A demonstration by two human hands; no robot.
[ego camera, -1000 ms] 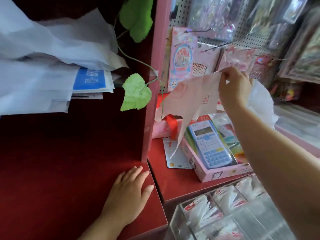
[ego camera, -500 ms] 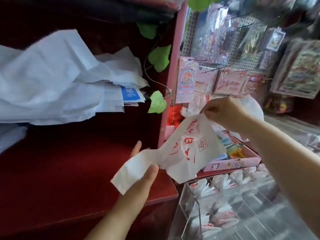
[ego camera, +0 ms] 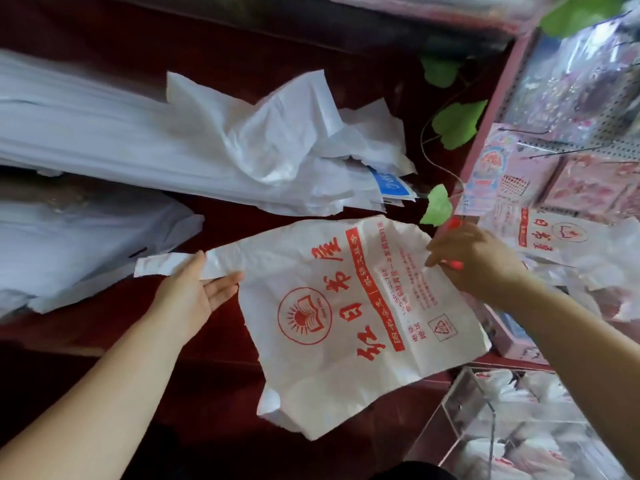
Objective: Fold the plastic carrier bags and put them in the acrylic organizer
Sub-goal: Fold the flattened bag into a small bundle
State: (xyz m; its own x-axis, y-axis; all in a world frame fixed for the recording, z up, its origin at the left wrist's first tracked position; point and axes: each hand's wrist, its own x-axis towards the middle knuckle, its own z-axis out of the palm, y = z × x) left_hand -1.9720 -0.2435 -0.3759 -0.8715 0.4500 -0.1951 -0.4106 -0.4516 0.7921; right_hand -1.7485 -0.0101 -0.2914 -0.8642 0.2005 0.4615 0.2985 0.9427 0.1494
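**Spreading the bag out, so folding can finally start**

Nearest, low on the right, is the organizer (ego camera: 478, 407). It's clear, hard-edged acrylic with what look like white bundles already inside, though they're too blurry to be sure. Nothing from this bag is in there yet.

Big change from a second ago: the bag (ego camera: 346, 306) was dangling crumpled from one hand up by the pegboard, and the other hand was just lying flat on the counter (ego camera: 214, 403). Now both hands have it, stretched sideways over the dark red counter with the print facing up. I'd say the fetching is done and the first fold comes next.

The left hand (ego camera: 194, 292) has its thumb laid over one handle strip, fingers nearly straight underneath. The right hand (ego camera: 478, 261) has curled fingers pinching the bag's far right edge, keeping the sheet taut-ish.

The bag is thin, milky-white plastic with red lettering and a round book-and-sun logo. It's creased in old fold lines and rumpled at the near corner. Floppy stuff, so I'd guess it slides around when folded.

Farther back on the left there's a pile (ego camera: 156, 143) of white sheets or bags, crinkly on top. A green leaf (ego camera: 458, 123) hangs on a thin stem at the far right, with the pegboard (ego camera: 609, 142) behind it.
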